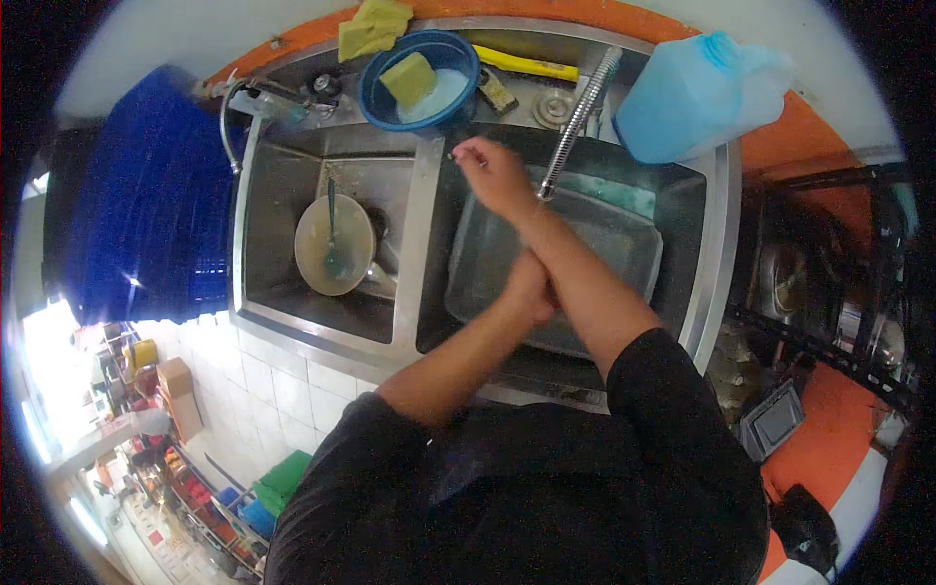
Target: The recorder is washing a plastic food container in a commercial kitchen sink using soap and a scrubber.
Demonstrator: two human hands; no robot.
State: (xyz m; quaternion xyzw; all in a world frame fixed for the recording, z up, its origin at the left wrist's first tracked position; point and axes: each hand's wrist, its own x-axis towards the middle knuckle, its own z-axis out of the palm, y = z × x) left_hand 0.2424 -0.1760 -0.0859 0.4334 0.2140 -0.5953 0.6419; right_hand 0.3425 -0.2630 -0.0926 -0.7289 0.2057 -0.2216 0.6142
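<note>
My right hand (499,180) reaches over the right sink basin (687,227), its fingers loosely bent and nothing visible in them. Against the inner side of my right forearm lies my left hand (530,289), blurred, with its fingers largely hidden. Below both arms a translucent plastic tub (482,256) sits in the basin. The end of a coiled metal faucet (581,121) hangs close beside my right wrist. Beyond my right fingertips stands a blue plastic bowl (373,117) holding a yellow sponge (408,80) and whitish suds.
In the left basin (278,168) rests a pale bowl (314,252) with a green utensil (331,212). Along the back ledge are a yellow cloth (373,33), a yellow handle (526,63), a scrubbing block (499,91), a drain strainer (553,107) and a blue-tinted jug (680,102).
</note>
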